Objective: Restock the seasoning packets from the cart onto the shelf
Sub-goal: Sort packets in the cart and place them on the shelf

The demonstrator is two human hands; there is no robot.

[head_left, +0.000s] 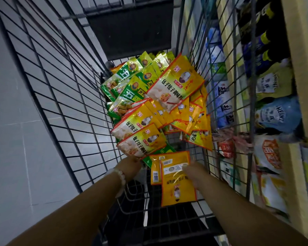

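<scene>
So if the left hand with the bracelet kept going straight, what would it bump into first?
Probably the yellow packet lying nearest in the cart. The left hand points up and forward at its lower edge and seems to be almost touching it already, though depth is hard to judge.

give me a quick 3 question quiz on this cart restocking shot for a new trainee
1. True or false: the right hand holds yellow packets with their back sides, barcodes showing, facing the camera.
2. Multiple choice: where do the green packets lie in the cart? A) nearest the person B) at the far end, beyond the yellow pile C) outside on the floor
3. Fill in: the left wrist wears a ____ beaded bracelet.

Key: 1 true. 2 B. 3 white. The left hand reaches to the near edge of the yellow pile; its fingers are hidden, so its grip cannot be told. The shelf stands on the right.
</scene>
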